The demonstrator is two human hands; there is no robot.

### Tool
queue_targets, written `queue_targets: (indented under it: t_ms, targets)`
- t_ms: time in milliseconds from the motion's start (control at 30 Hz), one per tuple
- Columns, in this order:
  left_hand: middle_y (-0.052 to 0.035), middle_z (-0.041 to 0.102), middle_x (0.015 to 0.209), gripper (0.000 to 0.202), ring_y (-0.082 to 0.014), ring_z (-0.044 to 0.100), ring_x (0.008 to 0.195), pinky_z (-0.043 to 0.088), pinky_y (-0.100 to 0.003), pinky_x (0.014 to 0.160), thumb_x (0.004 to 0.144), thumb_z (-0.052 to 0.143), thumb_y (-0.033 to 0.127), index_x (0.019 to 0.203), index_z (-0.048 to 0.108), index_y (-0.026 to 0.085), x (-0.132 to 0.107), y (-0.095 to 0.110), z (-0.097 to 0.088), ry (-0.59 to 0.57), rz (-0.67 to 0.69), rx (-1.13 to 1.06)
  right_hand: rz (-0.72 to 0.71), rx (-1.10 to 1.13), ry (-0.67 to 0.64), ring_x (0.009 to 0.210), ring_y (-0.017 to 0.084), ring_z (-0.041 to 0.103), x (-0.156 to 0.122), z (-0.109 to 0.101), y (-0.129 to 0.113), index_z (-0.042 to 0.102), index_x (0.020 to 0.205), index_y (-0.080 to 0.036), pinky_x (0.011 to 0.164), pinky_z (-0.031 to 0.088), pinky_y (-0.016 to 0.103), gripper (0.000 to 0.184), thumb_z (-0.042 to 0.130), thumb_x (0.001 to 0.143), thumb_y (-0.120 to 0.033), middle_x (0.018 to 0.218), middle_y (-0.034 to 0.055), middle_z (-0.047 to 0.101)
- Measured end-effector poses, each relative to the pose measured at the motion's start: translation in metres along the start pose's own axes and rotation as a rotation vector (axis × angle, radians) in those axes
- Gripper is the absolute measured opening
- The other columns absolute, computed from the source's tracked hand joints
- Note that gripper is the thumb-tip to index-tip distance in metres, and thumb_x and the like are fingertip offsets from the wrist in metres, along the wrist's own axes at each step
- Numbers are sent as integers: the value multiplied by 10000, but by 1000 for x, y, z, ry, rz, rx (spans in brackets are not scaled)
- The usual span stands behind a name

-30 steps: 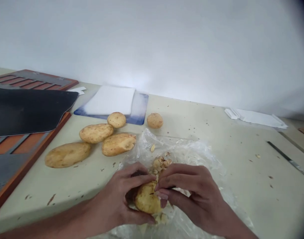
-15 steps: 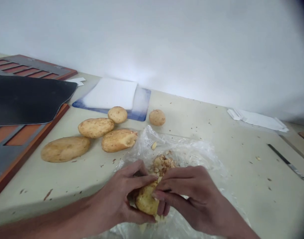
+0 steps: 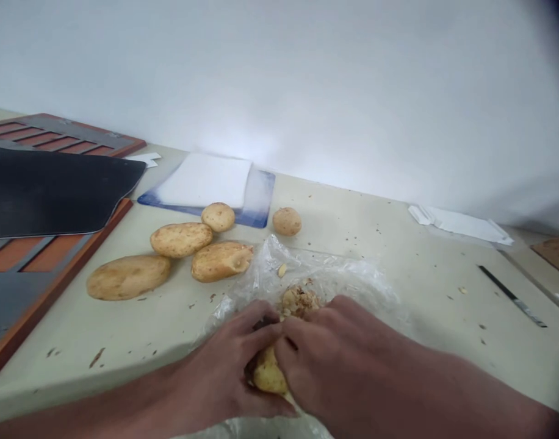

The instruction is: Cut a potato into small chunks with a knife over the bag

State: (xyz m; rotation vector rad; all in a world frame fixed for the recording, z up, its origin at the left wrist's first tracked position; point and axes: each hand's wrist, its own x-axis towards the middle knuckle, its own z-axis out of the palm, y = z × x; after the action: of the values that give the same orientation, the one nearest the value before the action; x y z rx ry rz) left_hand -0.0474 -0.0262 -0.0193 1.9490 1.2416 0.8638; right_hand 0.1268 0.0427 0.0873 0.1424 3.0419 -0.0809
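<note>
My left hand is wrapped round a partly peeled potato, with the thumb below it and the fingers over its top. My right hand is closed against the potato's right side, its back turned to me; the fingertips and whatever they hold are hidden. Under both hands spreads a clear plastic bag. On the bag, just beyond my fingers, lies a small heap of brownish-yellow peelings, with one loose pale piece farther up.
Several whole potatoes lie on the table left of and behind the bag. A thin dark blade-like strip rests at right, near a white wrapper. White sheets sit on a blue folder; a black mat lies far left.
My right hand has turned over and in toward the potato, so its back now covers the fingers and more of the potato. My left hand keeps its grip. The view has shifted slightly.
</note>
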Motion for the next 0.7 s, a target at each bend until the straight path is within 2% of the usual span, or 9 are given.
queue_targets:
  t_ms: [67,133,200,300,400,533,600,700]
  targets:
    - [9,618,969,286,-169,650,837,529,-276,673,682,817,267,926,669,258,0,4,2,4,-2,28,-53,-82,33,467,180,488,4,10,-6,607,618,-207,358,226,355,200,671,631,-18,583,-2,602]
    - [0,623,928,298,-172,648,810,530,-281,656,649,834,296,871,647,230,1,7,5,34,3,76,-18,-126,104,446,183,468,-1,20,-11,611,624,-204,349,207,361,180,630,625,-25,567,8,591]
    - [-22,628,923,373,-193,645,815,549,-310,661,632,848,356,886,616,212,0,10,9,78,14,148,82,-143,136,457,188,500,-13,24,-13,649,701,-186,378,306,376,155,619,655,-41,606,19,621]
    - [-46,636,907,420,-233,637,812,562,-370,658,659,823,408,926,564,213,-4,10,16,150,67,288,150,-55,93,609,203,619,-38,25,-18,667,896,-171,521,460,367,178,620,761,-64,783,36,700]
    - [-49,671,886,296,-248,652,764,537,-377,600,787,717,367,962,524,227,-10,9,21,223,165,434,299,90,133,665,183,635,-55,36,-29,613,899,-193,607,497,318,82,561,920,-132,829,38,699]
    - [-40,712,919,140,-212,679,685,484,-345,493,943,498,286,1063,486,215,-15,9,24,212,265,568,421,237,196,736,174,642,-65,64,-49,573,923,-196,708,515,292,242,412,1078,-290,866,43,683]
    - [-39,722,896,183,-202,692,676,488,-345,486,1015,384,341,1078,480,199,-15,13,23,184,296,610,445,302,223,771,173,642,-69,74,-56,562,934,-196,748,521,290,298,381,1094,-370,899,38,675]
    - [-37,736,855,300,-187,707,677,508,-334,510,1074,257,381,1079,483,184,-13,21,19,173,352,667,489,378,230,845,184,642,-76,76,-63,566,1006,-196,819,527,293,250,482,1056,-426,963,30,666]
